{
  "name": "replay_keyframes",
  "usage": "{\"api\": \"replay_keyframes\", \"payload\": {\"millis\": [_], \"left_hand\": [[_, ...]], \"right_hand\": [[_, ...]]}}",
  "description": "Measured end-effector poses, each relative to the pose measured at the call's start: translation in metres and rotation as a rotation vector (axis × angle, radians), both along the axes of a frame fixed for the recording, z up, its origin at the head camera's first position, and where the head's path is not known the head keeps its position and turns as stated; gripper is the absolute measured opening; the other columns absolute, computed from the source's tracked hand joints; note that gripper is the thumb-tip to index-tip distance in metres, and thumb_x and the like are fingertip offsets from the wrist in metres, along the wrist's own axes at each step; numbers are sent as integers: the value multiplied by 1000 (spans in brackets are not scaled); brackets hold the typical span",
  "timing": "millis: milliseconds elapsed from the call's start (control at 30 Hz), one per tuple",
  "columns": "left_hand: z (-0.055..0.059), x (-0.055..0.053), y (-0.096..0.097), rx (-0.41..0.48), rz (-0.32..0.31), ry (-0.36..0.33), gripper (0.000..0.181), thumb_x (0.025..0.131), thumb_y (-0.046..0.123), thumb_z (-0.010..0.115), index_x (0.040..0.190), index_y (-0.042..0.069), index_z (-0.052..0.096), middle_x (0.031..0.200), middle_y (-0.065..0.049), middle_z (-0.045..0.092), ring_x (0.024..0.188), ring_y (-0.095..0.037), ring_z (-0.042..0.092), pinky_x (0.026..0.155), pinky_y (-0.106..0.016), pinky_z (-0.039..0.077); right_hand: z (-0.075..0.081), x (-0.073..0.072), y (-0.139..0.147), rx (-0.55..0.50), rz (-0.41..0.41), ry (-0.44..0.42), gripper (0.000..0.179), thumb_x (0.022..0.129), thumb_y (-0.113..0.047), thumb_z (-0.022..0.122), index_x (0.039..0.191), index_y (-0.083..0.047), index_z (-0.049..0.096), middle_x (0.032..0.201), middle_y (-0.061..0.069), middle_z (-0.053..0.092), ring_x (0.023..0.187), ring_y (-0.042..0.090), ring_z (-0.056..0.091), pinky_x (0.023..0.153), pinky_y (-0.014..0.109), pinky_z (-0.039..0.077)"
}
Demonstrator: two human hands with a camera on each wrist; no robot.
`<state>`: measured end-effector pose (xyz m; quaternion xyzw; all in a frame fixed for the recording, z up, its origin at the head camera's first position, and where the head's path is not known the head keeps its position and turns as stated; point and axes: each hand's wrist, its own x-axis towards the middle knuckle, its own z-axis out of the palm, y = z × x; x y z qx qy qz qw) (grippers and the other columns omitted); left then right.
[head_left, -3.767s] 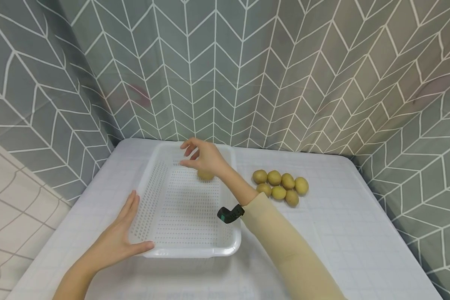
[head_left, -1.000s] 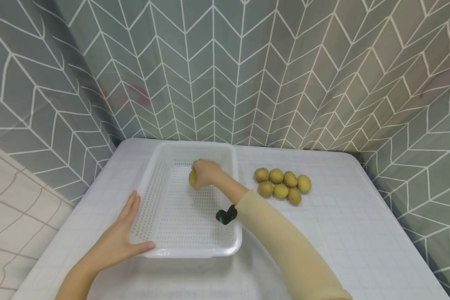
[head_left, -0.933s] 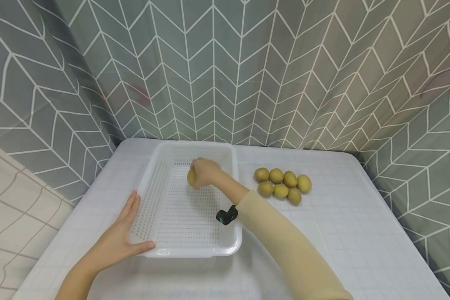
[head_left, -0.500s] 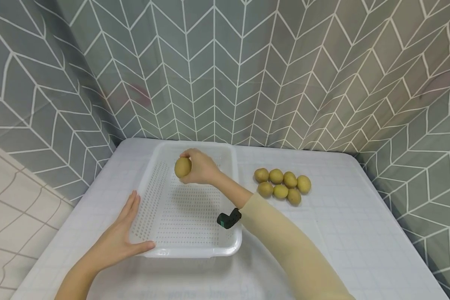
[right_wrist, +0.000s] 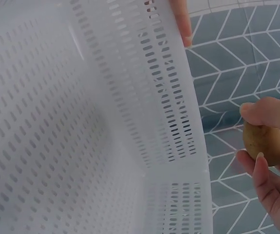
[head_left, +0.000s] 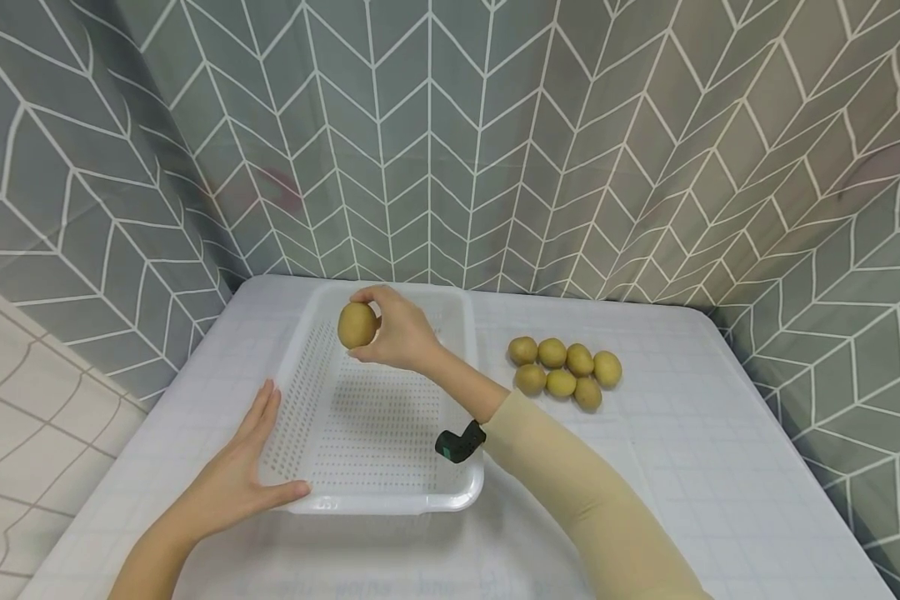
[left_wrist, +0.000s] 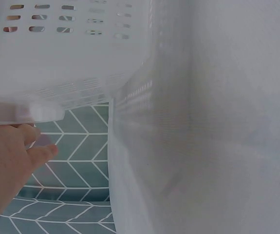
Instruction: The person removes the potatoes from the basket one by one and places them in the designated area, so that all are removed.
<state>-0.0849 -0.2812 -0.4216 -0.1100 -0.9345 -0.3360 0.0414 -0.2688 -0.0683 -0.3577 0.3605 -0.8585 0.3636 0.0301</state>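
Observation:
A round yellow-brown potato (head_left: 356, 325) is held between the thumb and fingers of my right hand (head_left: 405, 333), raised over the far left part of a white perforated plastic basket (head_left: 390, 504). The right wrist view shows the same potato (right_wrist: 262, 145) gripped with the thumb on one side and fingers on the other. My left hand (head_left: 228, 479) rests against the basket's near left corner, straight fingers along the outer left wall and thumb at the front rim. In the left wrist view, that hand (left_wrist: 6, 165) touches the basket's rim.
Several more potatoes (head_left: 561, 383) lie in two rows on the white-covered table (head_left: 720, 467), right of the basket. A grey curtain (head_left: 457, 150) with white chevron lines hangs behind the table and along both sides. A black wrist camera (head_left: 460, 442) sits on the right wrist.
My right hand first reached over the potato inside the basket with spread fingers, then took hold of it. It has since lifted the potato up and leftward. The left hand stays in place.

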Motion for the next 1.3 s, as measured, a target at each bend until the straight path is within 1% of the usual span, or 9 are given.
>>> {"api": "replay_keyframes", "payload": {"millis": [200,367,667,867,967,1100,1300], "left_hand": [[-1,-1,0,2,-2,-3,125,69,40,84,153,2,-1,161,-7,-10,141,-48,12,95,-71,29],[0,-1,0,-1,-4,2,125,69,39,84,153,2,0,161,-7,-10,141,-48,13,95,-72,30],[-3,0,-1,3,-11,22,126,68,39,85,154,4,-1,161,-7,-9,141,-46,12,94,-72,29],[-3,0,-1,12,-15,28,125,69,38,84,154,5,-1,161,-6,-9,142,-45,10,94,-73,28],[-4,1,-2,20,-16,33,125,69,38,84,154,5,-1,161,-7,-9,143,-44,9,96,-73,26],[-5,0,-2,26,-16,38,125,68,37,85,154,5,-1,161,-7,-9,143,-44,8,98,-72,23],[-5,-1,-2,37,-16,31,126,68,37,85,154,4,0,161,-7,-9,142,-46,9,97,-73,24]], "right_hand": [[6,5,2,-117,24,0,71,67,-17,88,126,-8,50,123,1,55,86,11,63,72,16,49],[14,10,4,-183,46,20,70,66,-15,88,124,-7,50,123,1,55,86,13,65,74,16,50],[23,15,10,-224,75,27,69,65,-13,88,123,-8,50,120,0,54,84,13,64,76,15,50],[27,16,17,-231,65,41,69,64,-14,89,122,-9,51,121,-1,54,83,11,64,76,15,50],[29,16,22,-226,63,64,70,64,-15,89,122,-9,51,122,-1,54,81,9,63,75,16,50],[32,15,29,-233,61,83,70,64,-14,89,122,-8,51,120,1,55,79,9,63,74,16,50],[36,15,41,-229,53,79,69,64,-14,89,122,-9,51,120,0,55,78,12,64,71,18,51]]}}
